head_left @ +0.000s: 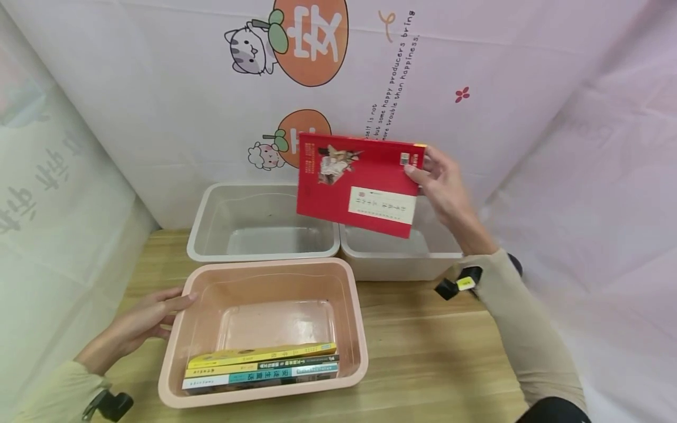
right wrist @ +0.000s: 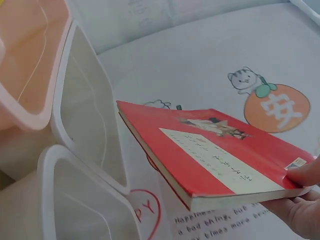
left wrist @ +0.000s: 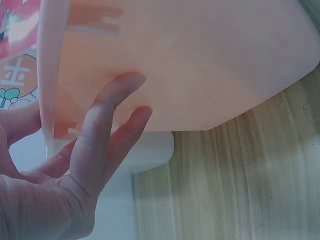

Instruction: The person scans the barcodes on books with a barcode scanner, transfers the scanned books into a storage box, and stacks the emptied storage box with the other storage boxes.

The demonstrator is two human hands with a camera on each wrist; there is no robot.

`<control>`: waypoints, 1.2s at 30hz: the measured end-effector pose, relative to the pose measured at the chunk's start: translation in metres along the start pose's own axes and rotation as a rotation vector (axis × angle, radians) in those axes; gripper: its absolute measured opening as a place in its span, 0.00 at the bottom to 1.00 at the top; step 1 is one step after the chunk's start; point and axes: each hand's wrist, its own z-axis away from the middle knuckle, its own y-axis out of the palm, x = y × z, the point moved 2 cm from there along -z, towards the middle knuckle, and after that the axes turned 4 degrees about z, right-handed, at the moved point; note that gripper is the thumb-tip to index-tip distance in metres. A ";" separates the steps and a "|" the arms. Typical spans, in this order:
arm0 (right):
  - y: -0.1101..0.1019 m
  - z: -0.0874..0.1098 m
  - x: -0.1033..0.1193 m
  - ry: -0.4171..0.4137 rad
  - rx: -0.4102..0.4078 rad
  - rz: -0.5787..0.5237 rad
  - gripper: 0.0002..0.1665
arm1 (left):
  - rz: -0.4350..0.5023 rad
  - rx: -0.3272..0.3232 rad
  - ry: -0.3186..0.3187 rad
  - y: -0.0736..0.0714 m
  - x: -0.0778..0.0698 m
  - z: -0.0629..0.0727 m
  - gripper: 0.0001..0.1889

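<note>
A red book [head_left: 328,197] with a pale title panel is up in the air over the two grey bins. My right hand [head_left: 441,185] pinches it near one corner, thumb on the cover and fingers beneath, as the right wrist view shows. On the left, my left hand [head_left: 145,320] grips the rim of a pink bin [head_left: 353,305], thumb over the edge and fingers against the outer wall. Inside the pink bin, several books [head_left: 264,367] stand in a row along the near side, spines up, with yellow, black and blue among them.
Behind the pink bin stand a left grey bin [head_left: 198,235] and a right grey bin [head_left: 391,267], side by side. All rest on a wooden table [head_left: 423,346]. A white printed cloth [head_left: 174,106] rises behind and around the table.
</note>
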 end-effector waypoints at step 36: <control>0.201 -0.004 -0.075 -0.285 0.871 0.292 0.10 | -0.025 -0.013 -0.009 -0.003 -0.001 -0.002 0.41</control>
